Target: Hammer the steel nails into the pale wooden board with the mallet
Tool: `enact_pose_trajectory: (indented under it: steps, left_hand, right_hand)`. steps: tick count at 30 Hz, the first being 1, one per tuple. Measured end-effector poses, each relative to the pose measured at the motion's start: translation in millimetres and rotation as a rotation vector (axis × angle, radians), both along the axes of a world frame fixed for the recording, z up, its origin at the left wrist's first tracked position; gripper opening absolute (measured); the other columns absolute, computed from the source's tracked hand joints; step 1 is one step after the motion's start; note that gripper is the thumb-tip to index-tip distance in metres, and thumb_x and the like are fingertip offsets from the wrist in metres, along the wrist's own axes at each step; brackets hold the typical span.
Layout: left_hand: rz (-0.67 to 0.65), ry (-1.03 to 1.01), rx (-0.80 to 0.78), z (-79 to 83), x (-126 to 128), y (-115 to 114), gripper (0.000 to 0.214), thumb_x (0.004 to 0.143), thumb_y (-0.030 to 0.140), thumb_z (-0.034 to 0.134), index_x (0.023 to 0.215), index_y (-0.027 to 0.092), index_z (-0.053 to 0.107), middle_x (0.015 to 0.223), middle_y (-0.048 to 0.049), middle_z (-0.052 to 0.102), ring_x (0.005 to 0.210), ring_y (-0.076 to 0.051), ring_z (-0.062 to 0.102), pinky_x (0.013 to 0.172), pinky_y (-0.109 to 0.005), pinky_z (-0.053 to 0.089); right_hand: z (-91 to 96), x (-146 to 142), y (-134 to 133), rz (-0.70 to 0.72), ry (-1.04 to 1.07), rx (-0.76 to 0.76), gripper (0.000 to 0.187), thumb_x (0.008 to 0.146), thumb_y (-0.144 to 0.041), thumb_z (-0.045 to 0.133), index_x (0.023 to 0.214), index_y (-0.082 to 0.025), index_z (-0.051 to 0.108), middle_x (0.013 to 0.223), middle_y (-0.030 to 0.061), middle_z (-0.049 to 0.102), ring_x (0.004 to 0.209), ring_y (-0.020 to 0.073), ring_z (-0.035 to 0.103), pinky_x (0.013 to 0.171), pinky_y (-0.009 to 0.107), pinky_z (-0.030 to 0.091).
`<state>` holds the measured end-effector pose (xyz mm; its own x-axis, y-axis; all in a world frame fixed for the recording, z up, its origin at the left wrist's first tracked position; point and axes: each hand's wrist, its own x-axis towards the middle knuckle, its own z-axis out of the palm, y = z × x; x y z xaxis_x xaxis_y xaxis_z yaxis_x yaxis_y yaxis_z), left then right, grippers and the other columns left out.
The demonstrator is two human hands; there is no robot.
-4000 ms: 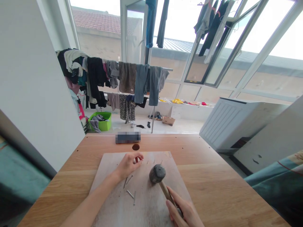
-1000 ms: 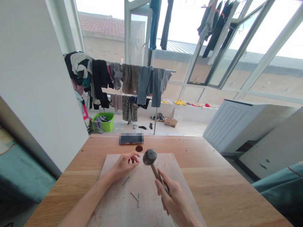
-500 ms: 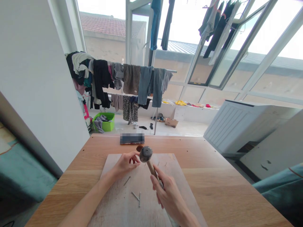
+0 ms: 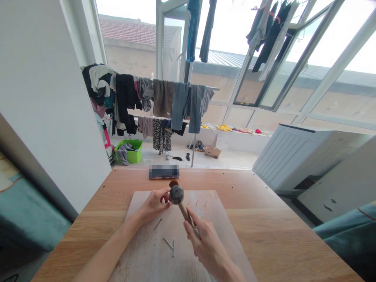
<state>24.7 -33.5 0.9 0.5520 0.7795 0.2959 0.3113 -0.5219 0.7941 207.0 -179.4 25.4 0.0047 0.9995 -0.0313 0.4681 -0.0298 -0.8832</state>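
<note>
the wooden handle of a mallet (image 4: 179,199) is gripped by the right hand (image 4: 207,241), with the fingers closed around it. the dark, rounded head of the mallet is held over the far part of a pale wooden board (image 4: 141,258), just beside the left hand (image 4: 157,203). the fingers of the left hand are curled toward the thumb, and a small gap is seen between them; it cannot be told whether something is pinched, because the tips are partly covered by the mallet head.

to the right of the mallet head, a row of three thin nails (image 4: 196,203) is seen standing in the board. nearer to the person, one loose nail (image 4: 158,224) is laid slantwise, and two more nails (image 4: 173,248) are laid close together in a v shape. the board is placed on a wooden table (image 4: 279,223), where a dark case (image 4: 163,173) is seen near the far edge, close to a round hole (image 4: 173,183).
</note>
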Motion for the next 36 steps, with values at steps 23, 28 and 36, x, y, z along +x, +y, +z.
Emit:
enact_pose_trajectory:
  steps: [23, 28, 36]
  left_hand:
    - [-0.059, 0.847, 0.150, 66.2, -2.0, -40.7, 0.012, 0.066, 0.007, 0.055, 0.066, 0.018, 0.060, 0.086, -0.0060, 0.066, 0.073, -0.020, 0.061, 0.062, -0.029, 0.040]
    - [-0.005, 0.326, -0.020, 38.3, -23.2, -8.2, 0.006, 0.079, 0.022, 0.059, 0.083, 0.020, 0.064, 0.072, 0.0023, 0.067, 0.066, -0.014, 0.059, 0.061, -0.023, 0.043]
    - [0.171, 0.054, 0.087, -8.0, -28.0, -6.8, 0.014, 0.086, 0.029, 0.061, 0.086, 0.021, 0.072, 0.080, 0.0008, 0.073, 0.068, -0.013, 0.060, 0.063, -0.022, 0.045]
  right_hand:
    - [-49.4, 37.9, -44.2, 0.019, -0.039, 0.058, 0.074, 0.097, -0.063, 0.036, 0.137, -0.006, 0.059, 0.058, 0.0032, 0.065, 0.051, 0.0168, 0.060, 0.055, 0.024, 0.050]
    - [-45.9, 38.5, -43.1, 0.058, 0.013, -0.012, 0.073, 0.096, -0.063, 0.037, 0.140, -0.007, 0.056, 0.058, -0.0001, 0.058, 0.043, 0.0126, 0.049, 0.043, 0.021, 0.042]
    - [-45.9, 41.0, -43.0, 0.076, 0.016, -0.031, 0.069, 0.098, -0.058, 0.037, 0.141, -0.008, 0.054, 0.059, -0.0007, 0.057, 0.045, 0.0119, 0.046, 0.042, 0.020, 0.038]
